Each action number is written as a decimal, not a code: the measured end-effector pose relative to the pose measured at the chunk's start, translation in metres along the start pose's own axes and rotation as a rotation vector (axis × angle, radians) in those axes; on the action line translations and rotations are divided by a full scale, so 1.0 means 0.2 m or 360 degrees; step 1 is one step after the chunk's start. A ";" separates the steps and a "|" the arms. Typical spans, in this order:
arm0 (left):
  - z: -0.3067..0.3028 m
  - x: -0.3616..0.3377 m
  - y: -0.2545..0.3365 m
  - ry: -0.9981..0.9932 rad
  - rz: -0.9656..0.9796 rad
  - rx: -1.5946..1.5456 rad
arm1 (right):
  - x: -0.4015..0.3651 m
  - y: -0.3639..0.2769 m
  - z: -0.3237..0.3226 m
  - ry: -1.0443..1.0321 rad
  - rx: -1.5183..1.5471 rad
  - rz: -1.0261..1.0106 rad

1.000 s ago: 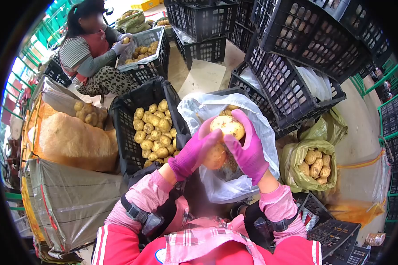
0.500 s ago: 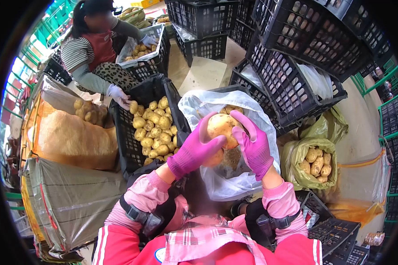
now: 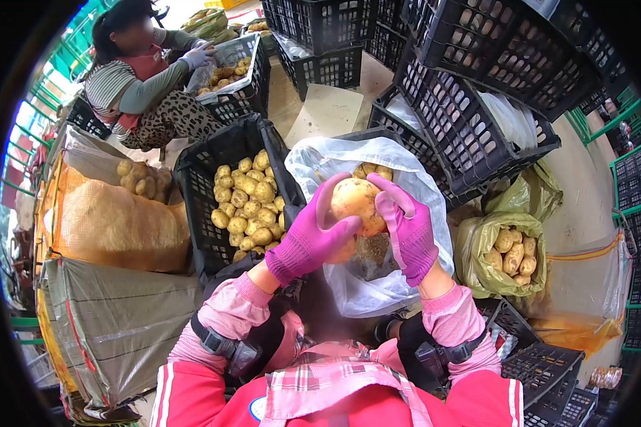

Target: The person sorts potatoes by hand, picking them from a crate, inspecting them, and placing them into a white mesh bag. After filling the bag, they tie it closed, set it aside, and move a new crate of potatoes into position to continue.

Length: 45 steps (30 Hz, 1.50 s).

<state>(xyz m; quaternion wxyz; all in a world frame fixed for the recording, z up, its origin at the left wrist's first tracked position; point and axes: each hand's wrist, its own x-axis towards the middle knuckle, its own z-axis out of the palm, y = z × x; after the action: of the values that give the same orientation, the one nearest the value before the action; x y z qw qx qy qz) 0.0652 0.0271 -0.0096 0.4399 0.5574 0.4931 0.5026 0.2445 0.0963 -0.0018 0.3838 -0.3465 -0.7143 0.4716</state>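
Potato (image 3: 356, 199) rolled slightly in your grasp; your left hand (image 3: 306, 242) and right hand (image 3: 409, 235) both clasp it. Firm, hefty, dusty skin: cup its sides.

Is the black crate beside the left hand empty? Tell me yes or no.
No, the black crate by the left hand holds a heap of yellow potatoes.

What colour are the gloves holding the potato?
Magenta-pink: left hand and right hand around the potato, head view.
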 end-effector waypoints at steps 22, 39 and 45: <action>-0.03 -0.01 -0.05 0.0004 0.0117 0.0395 | -0.01 0.03 -0.08 -0.0258 0.0249 0.0232; -0.04 -0.02 -0.02 -0.0108 -0.0249 0.0581 | -0.02 0.02 -0.03 -0.0118 0.0282 0.0108; -0.05 -0.03 0.02 -0.0193 -0.0212 0.0299 | -0.03 0.06 -0.04 -0.0050 -0.0031 0.0033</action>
<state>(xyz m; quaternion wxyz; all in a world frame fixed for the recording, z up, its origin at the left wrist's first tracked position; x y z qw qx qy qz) 0.0549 0.0202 -0.0054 0.4471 0.5915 0.5465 0.3894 0.2568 0.0986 -0.0123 0.3643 -0.3501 -0.7211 0.4741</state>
